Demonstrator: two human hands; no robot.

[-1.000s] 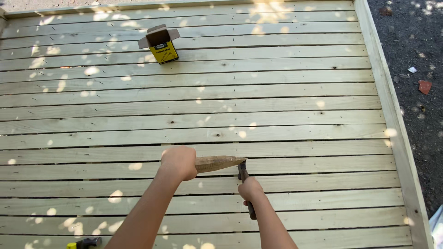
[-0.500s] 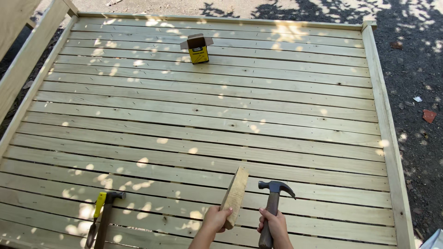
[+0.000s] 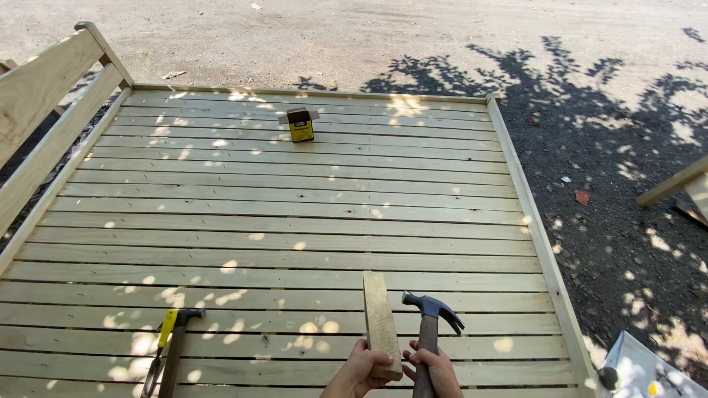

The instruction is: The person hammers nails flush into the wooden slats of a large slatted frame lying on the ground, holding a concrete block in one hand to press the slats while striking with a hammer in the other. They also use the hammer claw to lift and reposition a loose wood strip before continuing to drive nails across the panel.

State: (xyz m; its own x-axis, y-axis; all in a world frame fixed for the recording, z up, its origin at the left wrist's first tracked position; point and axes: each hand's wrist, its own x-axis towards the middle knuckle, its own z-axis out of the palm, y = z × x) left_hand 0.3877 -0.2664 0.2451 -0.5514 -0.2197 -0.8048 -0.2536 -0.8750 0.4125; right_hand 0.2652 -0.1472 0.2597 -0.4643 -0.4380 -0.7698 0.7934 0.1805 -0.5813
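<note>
- The left hand (image 3: 363,371) is clamped round the lower end of a short wood block (image 3: 380,323), held on end at the near edge of the deck (image 3: 295,221).
- The right hand (image 3: 435,368) is closed round the handle of a claw hammer (image 3: 430,318), just right of the block; its dark head points up, claw turned right.
- The two hands touch, knuckles together, at the bottom of the view.
- Well left of the block, a second hammer (image 3: 175,346) lies flat on the boards, with a yellow-handled tool (image 3: 161,346) just beside it on its left.
- Far beyond the block, near the deck's back edge, a small yellow box (image 3: 301,125) stands with its flaps open.
- Left of the block, a wooden railing (image 3: 51,110) runs along the deck's side.
- Right of the deck is dark gravel (image 3: 612,184); beyond it, pale ground.
</note>
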